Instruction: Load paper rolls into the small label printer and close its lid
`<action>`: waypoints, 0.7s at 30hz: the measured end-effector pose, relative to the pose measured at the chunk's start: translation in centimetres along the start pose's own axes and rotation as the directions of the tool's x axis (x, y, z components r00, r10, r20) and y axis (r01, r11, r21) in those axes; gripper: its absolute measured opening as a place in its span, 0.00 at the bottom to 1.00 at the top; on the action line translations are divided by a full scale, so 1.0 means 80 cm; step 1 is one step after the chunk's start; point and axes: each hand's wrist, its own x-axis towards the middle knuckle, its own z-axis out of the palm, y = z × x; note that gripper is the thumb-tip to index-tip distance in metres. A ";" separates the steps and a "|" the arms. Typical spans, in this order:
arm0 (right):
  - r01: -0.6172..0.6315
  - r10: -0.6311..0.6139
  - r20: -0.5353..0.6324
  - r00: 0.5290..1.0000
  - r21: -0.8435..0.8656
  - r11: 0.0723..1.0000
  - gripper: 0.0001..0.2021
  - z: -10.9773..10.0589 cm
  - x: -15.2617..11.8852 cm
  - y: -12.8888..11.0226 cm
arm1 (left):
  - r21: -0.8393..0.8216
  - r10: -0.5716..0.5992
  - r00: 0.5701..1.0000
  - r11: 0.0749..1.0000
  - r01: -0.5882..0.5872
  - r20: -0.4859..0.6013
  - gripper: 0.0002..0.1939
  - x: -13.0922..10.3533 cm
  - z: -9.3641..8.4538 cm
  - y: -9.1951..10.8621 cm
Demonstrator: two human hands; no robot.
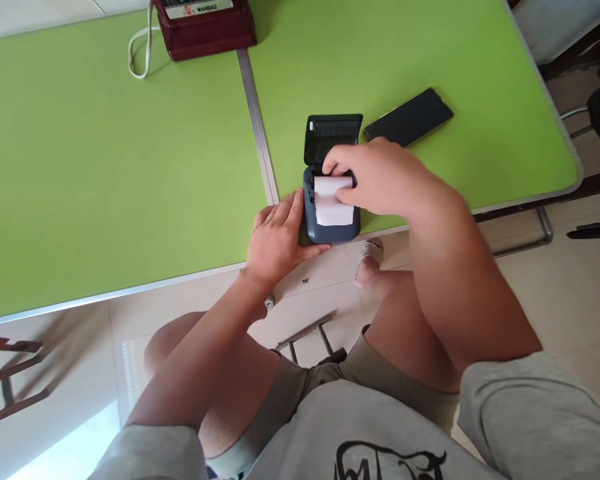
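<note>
The left hand [280,237] is bracing a dark blue device [331,233], which is sitting open-lidded at the near edge of the green desk [130,167], just right of a metal seam [257,127]; its thumb and fingers are lying apart around the corner. The right hand [380,173] is reaching over a white paper roll [334,215] in the compartment, thumb touching paper; whether this grip is pinching cannot be told. The person is apparently adjusting the roll; any next move is seemingly calling for a steady case and straight-lying paper.
</note>
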 end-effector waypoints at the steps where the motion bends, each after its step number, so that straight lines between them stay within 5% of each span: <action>1: 0.016 -0.014 -0.025 1.000 0.095 0.995 0.18 -0.007 -0.005 0.001 | -0.002 0.000 1.000 1.000 0.000 -0.002 0.56 0.000 0.000 0.000; 3: 0.062 -0.006 -0.151 0.989 0.366 0.929 0.21 -0.019 -0.015 0.010 | -0.008 -0.002 1.000 1.000 0.002 0.001 0.56 0.000 0.000 0.000; 6: 0.104 0.284 -0.333 0.899 0.793 0.600 0.14 -0.026 -0.022 0.037 | -0.010 -0.008 1.000 1.000 0.008 0.007 0.58 0.001 0.000 0.001; 8: 0.129 0.526 -0.322 0.788 0.920 0.370 0.15 -0.022 -0.022 0.062 | -0.002 -0.006 1.000 1.000 0.006 0.003 0.59 0.001 -0.001 0.001; 10: 0.119 0.696 -0.284 0.660 0.954 0.277 0.09 -0.011 -0.018 0.088 | 0.007 -0.002 1.000 1.000 0.002 -0.004 0.58 0.001 -0.002 0.000; 11: 0.077 0.788 -0.257 0.560 0.963 0.259 0.02 -0.002 -0.015 0.101 | 0.008 -0.006 1.000 1.000 0.006 -0.002 0.58 0.001 -0.002 0.000; 13: -0.024 0.813 -0.315 0.490 0.927 0.374 0.10 0.017 -0.012 0.127 | 0.012 -0.010 1.000 1.000 0.010 -0.010 0.56 0.001 -0.001 -0.001; 18: -0.118 0.495 -0.573 0.653 0.569 0.814 0.13 0.047 -0.027 0.173 | 0.019 -0.010 0.999 1.000 0.010 -0.032 0.57 0.003 0.001 -0.004; 21: -0.146 0.311 -0.615 0.724 0.304 0.942 0.13 0.048 -0.036 0.186 | 0.013 -0.010 0.999 1.000 0.011 -0.031 0.56 0.003 0.001 -0.004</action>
